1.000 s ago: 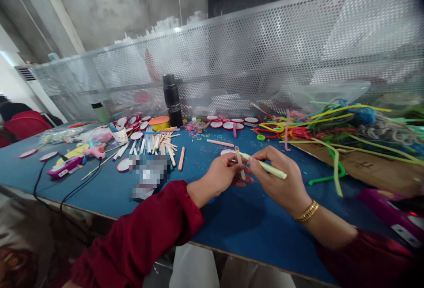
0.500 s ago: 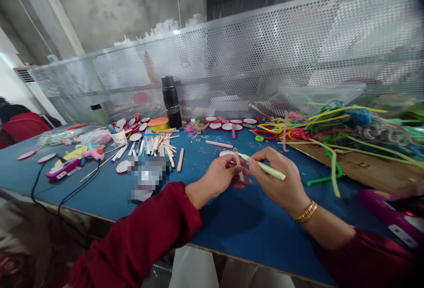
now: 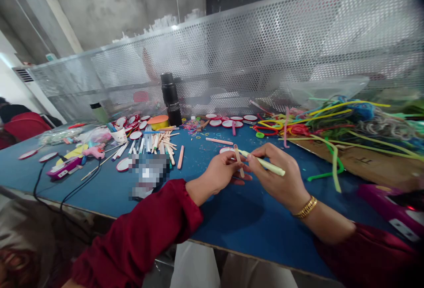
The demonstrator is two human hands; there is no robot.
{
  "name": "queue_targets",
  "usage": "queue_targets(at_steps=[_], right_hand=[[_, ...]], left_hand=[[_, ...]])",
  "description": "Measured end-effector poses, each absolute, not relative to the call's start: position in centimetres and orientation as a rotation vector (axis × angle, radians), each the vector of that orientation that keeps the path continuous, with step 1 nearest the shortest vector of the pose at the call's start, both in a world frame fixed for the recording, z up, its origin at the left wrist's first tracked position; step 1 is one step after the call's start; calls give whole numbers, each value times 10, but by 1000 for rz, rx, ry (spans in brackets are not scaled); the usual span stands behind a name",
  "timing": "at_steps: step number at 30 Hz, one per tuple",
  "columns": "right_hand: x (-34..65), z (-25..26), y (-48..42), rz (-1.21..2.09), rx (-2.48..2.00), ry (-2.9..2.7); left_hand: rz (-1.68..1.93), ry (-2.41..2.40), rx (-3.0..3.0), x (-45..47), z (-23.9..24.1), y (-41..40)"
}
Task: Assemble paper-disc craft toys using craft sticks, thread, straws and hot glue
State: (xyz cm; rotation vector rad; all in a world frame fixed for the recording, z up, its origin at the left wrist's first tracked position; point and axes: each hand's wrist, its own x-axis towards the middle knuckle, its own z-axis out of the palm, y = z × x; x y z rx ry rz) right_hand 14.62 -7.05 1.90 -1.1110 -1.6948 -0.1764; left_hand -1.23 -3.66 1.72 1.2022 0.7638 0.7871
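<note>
My left hand (image 3: pixel 221 172) pinches a pale pink craft stick (image 3: pixel 238 160) and holds it upright just above the blue table (image 3: pixel 232 217). My right hand (image 3: pixel 280 176) grips a light yellow-green marker (image 3: pixel 266 164) like a pen, its tip touching the stick. Both hands are closed and meet near the table's middle. A red-rimmed white disc (image 3: pixel 226 150) lies just behind my left hand.
Markers and craft sticks (image 3: pixel 155 143) lie in a pile at the left, with a black bottle (image 3: pixel 171 99) behind. More discs (image 3: pixel 232 123) sit at the back. Tangled coloured pipe cleaners (image 3: pixel 338 124) fill the right. A purple glue gun (image 3: pixel 64 168) with cables lies left.
Both hands stay together with the stick and marker; they have shifted only slightly as the view moved a little.
</note>
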Motion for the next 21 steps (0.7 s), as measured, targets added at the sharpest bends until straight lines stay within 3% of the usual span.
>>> queue_targets(at_steps=[21], right_hand=[[147, 17, -72, -190, -1083, -1734]], left_hand=[[821, 778, 1189, -12, 16, -35]])
